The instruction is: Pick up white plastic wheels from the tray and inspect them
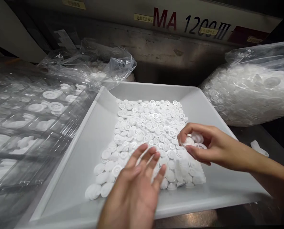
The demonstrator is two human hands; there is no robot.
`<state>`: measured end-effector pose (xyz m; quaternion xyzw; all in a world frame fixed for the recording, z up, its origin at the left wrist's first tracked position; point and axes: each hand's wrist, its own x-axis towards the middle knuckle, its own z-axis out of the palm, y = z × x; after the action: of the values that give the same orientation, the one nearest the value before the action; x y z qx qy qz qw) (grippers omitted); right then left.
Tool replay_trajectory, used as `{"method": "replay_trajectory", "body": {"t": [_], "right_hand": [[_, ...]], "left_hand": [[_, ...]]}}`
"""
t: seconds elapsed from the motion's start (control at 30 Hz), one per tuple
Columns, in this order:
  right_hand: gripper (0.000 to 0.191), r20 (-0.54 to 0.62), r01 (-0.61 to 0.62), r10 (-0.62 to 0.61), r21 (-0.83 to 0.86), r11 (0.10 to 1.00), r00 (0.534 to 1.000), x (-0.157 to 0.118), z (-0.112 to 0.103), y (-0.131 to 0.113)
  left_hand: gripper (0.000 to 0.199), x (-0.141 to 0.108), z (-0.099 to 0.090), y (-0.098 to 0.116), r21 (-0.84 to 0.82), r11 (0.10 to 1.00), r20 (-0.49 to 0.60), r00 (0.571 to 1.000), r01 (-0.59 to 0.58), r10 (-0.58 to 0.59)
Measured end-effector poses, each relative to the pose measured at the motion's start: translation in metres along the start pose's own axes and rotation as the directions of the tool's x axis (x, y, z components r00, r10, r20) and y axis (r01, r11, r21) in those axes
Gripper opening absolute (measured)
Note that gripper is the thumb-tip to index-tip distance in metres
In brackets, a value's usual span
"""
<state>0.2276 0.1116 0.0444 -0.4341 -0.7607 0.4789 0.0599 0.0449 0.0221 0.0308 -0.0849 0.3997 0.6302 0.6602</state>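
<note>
Many small round white plastic discs (153, 127), some with a spoked pattern, lie in a layer across the floor of a pale grey tray (201, 105). Over the tray's near part, my left hand (137, 184) is palm up with its fingers apart and holds nothing. To the right, my right hand (204, 143) is curled around several white plastic discs (188, 141), pinched between thumb and fingers above the layer. A small clear bag or sleeve appears to lie on the discs below my right hand, though its outline is hard to make out.
Left of the tray stand clear plastic compartments (48, 111) holding white discs. Behind it is a crumpled clear bag (103, 63). A full clear bag of discs (252, 92) leans at the right. A machine panel (168, 19) runs along the back.
</note>
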Motion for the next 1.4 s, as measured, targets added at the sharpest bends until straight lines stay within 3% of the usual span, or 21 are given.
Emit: {"method": "replay_trajectory", "body": {"t": [0.03, 0.07, 0.17, 0.23, 0.3, 0.4, 0.57, 0.73, 0.83, 1.03, 1.2, 1.33, 1.4], "right_hand": [[0.014, -0.131, 0.12, -0.128, -0.069, 0.99, 0.983, 0.0, 0.003, -0.014], [0.017, -0.115, 0.238, -0.252, -0.123, 0.963, 0.961, 0.0, 0.006, -0.026], [0.024, 0.079, 0.333, -0.326, -0.328, 0.884, 0.942, 0.002, 0.018, -0.047], [0.021, 0.164, 0.333, -0.292, -0.383, 0.861, 0.942, 0.005, 0.022, -0.047], [0.022, 0.171, 0.336, -0.293, -0.369, 0.866, 0.941, 0.009, 0.022, -0.039], [0.029, 0.141, 0.362, -0.333, -0.351, 0.864, 0.932, 0.013, 0.021, -0.027], [0.019, 0.124, 0.355, -0.333, -0.337, 0.872, 0.935, 0.014, 0.023, -0.023], [0.016, -0.057, 0.256, -0.279, -0.256, 0.932, 0.959, 0.017, 0.024, -0.023], [0.019, -0.167, 0.184, -0.244, -0.311, 0.932, 0.955, 0.018, 0.023, -0.022], [0.015, -0.284, 0.255, -0.407, -0.448, 0.857, 0.868, 0.016, 0.025, -0.02], [0.02, -0.24, 0.25, -0.347, -0.357, 0.9, 0.907, 0.019, 0.031, -0.019], [0.033, -0.193, 0.296, -0.42, -0.46, 0.837, 0.887, 0.019, 0.031, -0.015], [0.035, -0.176, 0.301, -0.439, -0.508, 0.807, 0.881, 0.016, 0.028, -0.013]], "left_hand": [[0.027, 0.002, 0.005, -0.006, -0.034, 0.995, 0.025, 0.995, 0.095, -0.094], [0.027, 0.005, 0.009, -0.012, -0.092, 0.983, 0.083, 0.985, 0.161, -0.153], [0.022, 0.013, 0.011, -0.02, -0.234, 0.951, 0.216, 0.965, 0.201, -0.151], [0.023, 0.017, 0.01, -0.021, -0.281, 0.949, 0.191, 0.978, 0.14, -0.088], [0.018, 0.02, 0.008, -0.02, -0.31, 0.946, 0.144, 0.988, 0.092, -0.049], [0.014, 0.024, 0.007, -0.019, -0.34, 0.934, 0.147, 0.987, 0.114, -0.067], [0.012, 0.025, 0.007, -0.02, -0.337, 0.919, 0.184, 0.972, 0.203, -0.147], [0.023, 0.022, 0.01, -0.02, -0.332, 0.908, 0.29, 0.944, 0.255, -0.159], [0.022, 0.022, 0.009, -0.021, -0.332, 0.902, 0.35, 0.924, 0.277, -0.155], [0.037, 0.024, 0.0, -0.021, -0.303, 0.912, 0.393, 0.908, 0.278, -0.146], [0.04, 0.025, 0.0, -0.022, -0.298, 0.899, 0.487, 0.861, 0.321, -0.147], [0.042, 0.024, 0.002, -0.023, -0.258, 0.915, 0.527, 0.839, 0.309, -0.135], [0.044, 0.023, 0.003, -0.023, -0.238, 0.921, 0.502, 0.851, 0.307, -0.154]]}}
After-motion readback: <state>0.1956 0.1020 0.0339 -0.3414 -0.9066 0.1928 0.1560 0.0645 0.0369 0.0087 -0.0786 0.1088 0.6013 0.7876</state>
